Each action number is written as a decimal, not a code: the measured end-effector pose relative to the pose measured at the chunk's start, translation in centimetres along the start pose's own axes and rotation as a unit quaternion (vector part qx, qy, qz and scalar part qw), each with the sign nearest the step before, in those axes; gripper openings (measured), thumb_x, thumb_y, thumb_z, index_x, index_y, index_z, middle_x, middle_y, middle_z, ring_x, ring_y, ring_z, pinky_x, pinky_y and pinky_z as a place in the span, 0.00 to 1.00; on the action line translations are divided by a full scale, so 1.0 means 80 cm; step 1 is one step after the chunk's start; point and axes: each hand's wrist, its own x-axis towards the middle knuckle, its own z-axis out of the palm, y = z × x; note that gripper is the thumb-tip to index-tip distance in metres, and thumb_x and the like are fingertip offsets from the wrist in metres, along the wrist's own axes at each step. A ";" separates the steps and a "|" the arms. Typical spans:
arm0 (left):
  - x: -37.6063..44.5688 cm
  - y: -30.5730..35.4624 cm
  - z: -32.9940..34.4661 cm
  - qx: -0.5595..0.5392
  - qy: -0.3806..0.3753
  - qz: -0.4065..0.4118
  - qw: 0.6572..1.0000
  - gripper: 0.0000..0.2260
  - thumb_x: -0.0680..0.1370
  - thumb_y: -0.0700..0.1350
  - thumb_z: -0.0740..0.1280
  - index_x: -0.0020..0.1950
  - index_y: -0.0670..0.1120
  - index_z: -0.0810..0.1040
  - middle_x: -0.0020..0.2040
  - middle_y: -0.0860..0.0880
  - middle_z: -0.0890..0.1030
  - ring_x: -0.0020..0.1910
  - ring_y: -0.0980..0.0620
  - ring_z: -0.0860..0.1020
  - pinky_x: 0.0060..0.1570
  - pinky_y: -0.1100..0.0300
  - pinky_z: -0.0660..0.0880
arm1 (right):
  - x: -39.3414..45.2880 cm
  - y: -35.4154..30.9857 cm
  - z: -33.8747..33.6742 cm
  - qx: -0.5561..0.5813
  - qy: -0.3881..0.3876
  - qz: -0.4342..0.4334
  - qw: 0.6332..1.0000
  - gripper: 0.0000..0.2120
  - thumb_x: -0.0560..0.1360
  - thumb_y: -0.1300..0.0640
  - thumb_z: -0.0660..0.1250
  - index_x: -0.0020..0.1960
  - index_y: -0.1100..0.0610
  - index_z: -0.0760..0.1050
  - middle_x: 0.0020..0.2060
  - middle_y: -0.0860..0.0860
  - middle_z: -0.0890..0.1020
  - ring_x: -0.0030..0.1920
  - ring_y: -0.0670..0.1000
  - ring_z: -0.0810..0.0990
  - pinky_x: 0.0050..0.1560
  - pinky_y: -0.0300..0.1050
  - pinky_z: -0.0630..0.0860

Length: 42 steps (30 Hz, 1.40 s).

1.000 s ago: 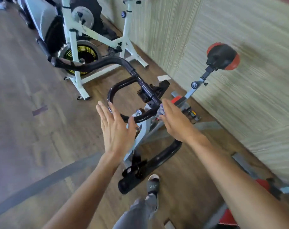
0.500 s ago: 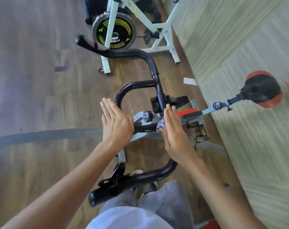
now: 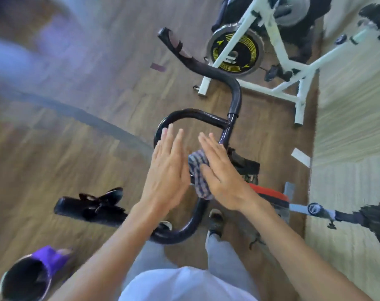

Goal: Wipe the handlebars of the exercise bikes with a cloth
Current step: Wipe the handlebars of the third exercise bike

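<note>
The black handlebar [image 3: 234, 98] of the nearest exercise bike runs from the upper middle down to a padded end [image 3: 87, 210] at the lower left. A checked cloth [image 3: 198, 177] lies on its centre bar. My right hand [image 3: 222, 172] presses flat on the cloth with straight fingers, the thumb lying across it. My left hand [image 3: 167, 168] is flat too, fingers straight, right beside the cloth on its left and over the bar's inner loop [image 3: 174, 120]. Whether the left palm touches the bar is hidden.
A second bike with a white frame [image 3: 269, 88] and a yellow-and-black flywheel [image 3: 235, 53] stands just beyond. The near bike's red-and-black saddle [image 3: 376, 218] points at the striped wall [image 3: 354, 127] on the right. A purple-and-black object [image 3: 32, 274] sits at the lower left; my shoes [image 3: 215, 220] are below the bar.
The view has tipped to look straight down. Both hands drew together over the handlebar's centre, the left closing in beside the cloth, which now shows more between them.
</note>
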 end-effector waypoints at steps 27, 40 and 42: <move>0.002 0.097 0.121 0.262 0.085 -0.117 0.954 0.27 0.83 0.58 0.59 0.71 0.37 0.69 0.68 0.36 0.75 0.65 0.38 0.75 0.67 0.47 0.72 | 0.052 0.124 -0.110 -0.168 -0.133 -0.194 0.957 0.42 0.72 0.78 0.58 0.82 0.54 0.56 0.82 0.43 0.55 0.81 0.40 0.42 0.76 0.36 0.33; -0.026 0.050 0.110 0.209 0.208 -0.136 0.946 0.24 0.85 0.49 0.56 0.75 0.35 0.67 0.75 0.35 0.68 0.77 0.37 0.63 0.76 0.44 0.63 | 0.053 0.091 -0.080 -0.188 -0.130 -0.220 0.948 0.26 0.85 0.52 0.49 0.81 0.61 0.60 0.81 0.51 0.59 0.82 0.45 0.47 0.81 0.46 0.39; -0.004 0.034 0.094 0.164 0.226 -0.187 0.942 0.25 0.85 0.50 0.55 0.78 0.35 0.63 0.78 0.34 0.62 0.80 0.36 0.57 0.78 0.44 0.59 | 0.056 0.092 -0.072 -0.201 -0.127 -0.203 0.950 0.26 0.87 0.53 0.49 0.82 0.62 0.54 0.83 0.52 0.49 0.82 0.46 0.39 0.80 0.44 0.36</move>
